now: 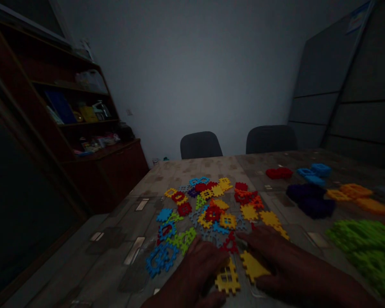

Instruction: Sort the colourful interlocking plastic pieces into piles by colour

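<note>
The room is dim. My left hand (197, 267) rests on the table at the near edge, fingers curled over a yellow grid-shaped plastic tile (227, 279). My right hand (276, 259) lies beside it with fingers stretched forward and flat, touching a yellow solid tile (253, 266). Just beyond both hands spreads a loose heap of interlocking plastic tiles (211, 205) in red, yellow, blue, green and grey.
The patterned table (122, 222) carries sorted piles at the right: green tiles (365, 248), dark purple (311, 199), orange (356, 194), blue (314, 173), red (279, 173). Two dark chairs (200, 145) stand at the far side. A wooden shelf unit (83, 128) fills the left wall.
</note>
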A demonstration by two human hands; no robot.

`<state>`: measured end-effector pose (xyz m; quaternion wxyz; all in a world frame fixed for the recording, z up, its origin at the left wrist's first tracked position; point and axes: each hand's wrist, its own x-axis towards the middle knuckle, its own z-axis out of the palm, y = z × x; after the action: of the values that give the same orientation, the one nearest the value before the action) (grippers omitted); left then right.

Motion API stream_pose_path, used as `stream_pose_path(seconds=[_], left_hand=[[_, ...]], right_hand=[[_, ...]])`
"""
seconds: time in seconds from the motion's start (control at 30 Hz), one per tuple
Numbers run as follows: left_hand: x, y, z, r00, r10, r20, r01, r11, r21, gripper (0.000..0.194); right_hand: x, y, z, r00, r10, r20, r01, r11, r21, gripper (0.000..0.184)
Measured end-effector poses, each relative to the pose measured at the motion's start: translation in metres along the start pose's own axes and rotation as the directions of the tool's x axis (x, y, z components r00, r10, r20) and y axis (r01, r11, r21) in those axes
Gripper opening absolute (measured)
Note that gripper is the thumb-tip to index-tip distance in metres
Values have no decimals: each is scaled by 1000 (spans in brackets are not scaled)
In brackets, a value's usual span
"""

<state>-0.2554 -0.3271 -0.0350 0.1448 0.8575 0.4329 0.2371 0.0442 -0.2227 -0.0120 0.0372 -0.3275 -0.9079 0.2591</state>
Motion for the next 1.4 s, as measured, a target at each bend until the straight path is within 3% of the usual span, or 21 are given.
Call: stream_pose_path(seconds=[0.17, 0.27, 0.33, 0.43, 0.67, 0.83, 1.13, 1.3, 1.4], left_hand=[[2, -6, 10, 995, 29, 95, -31, 999, 22, 61], [2, -5, 5, 996, 32, 80, -34, 999, 29, 60], [2, 0, -2, 999, 8, 52, -10, 999, 35, 62], [2, 7, -15, 997, -46, 61, 43, 998, 37, 56], [2, 2, -22, 988, -132, -73, 139, 985, 103, 37], [-5, -18, -24, 965, -178, -195, 207, 968, 141, 38], [-9, -22, -38, 962, -202, -184, 237, 952, 194, 37], [-32, -49, -58, 910, -316, -269, 377, 899, 222, 34], [-39, -56, -63, 894, -333, -299, 401, 893, 203, 33]], right_hand=[[-11, 0, -13, 999, 31, -14, -31, 999, 15, 88], [-9, 16, -31, 985, 9, -173, -11, 1000, -8, 64], [-5, 32, -42, 957, 46, -285, -60, 997, -41, 51], [-2, 54, -48, 934, 119, -337, -146, 987, -58, 46], [4, 81, -25, 918, 188, -349, -242, 963, -117, 35], [22, 83, -13, 918, 161, -363, -244, 950, -195, 53], [44, 89, 0, 888, 212, -407, -320, 922, -218, 55], [50, 96, 3, 856, 235, -460, -358, 912, -199, 54], [52, 97, -1, 845, 231, -482, -355, 917, -184, 53]])
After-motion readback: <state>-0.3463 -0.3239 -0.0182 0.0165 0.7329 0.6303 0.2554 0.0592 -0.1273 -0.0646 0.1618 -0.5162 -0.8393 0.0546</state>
